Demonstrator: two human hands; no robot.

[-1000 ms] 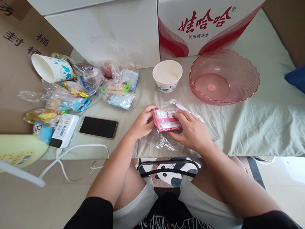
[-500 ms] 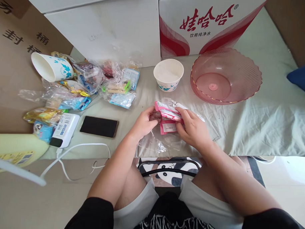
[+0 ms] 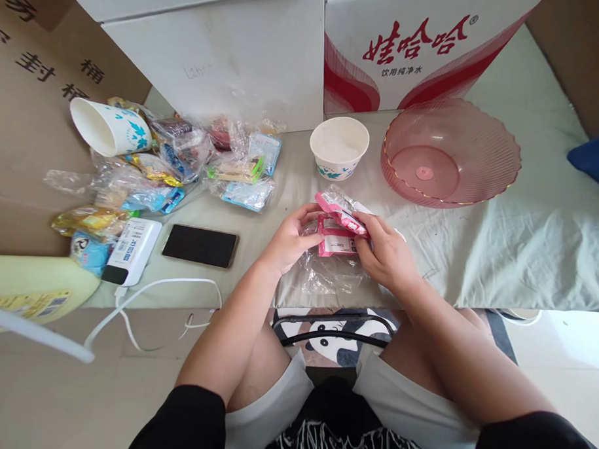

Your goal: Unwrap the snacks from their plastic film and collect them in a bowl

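My right hand (image 3: 386, 250) grips pink-and-white snack packets (image 3: 347, 219), its thumb and fingers closed at their right side. Another flat pink-edged packet (image 3: 339, 245) with a white label lies just under them. At the left edge of that lower packet is my left hand (image 3: 295, 241), thumb and fingers apart; some fingertips are hidden. Crinkled clear plastic wrap (image 3: 327, 278) spreads below both hands on the pale green cloth (image 3: 475, 263). Behind the packets stands a white paper cup (image 3: 339, 147) with blue leaf prints.
A pink ribbed bowl (image 3: 452, 154) stands right of the cup. On the left are a phone (image 3: 200, 246), a white power bank (image 3: 132, 251) with cable, several wrapped snacks (image 3: 171, 154) and a tipped paper cup (image 3: 111, 127). White boxes (image 3: 226, 65) line the back.
My left hand has loosened its pinch on a brownish piece, with thumb and fingers now apart. The upper pink packets have tilted, showing more of the lower one. The view has shifted slightly.
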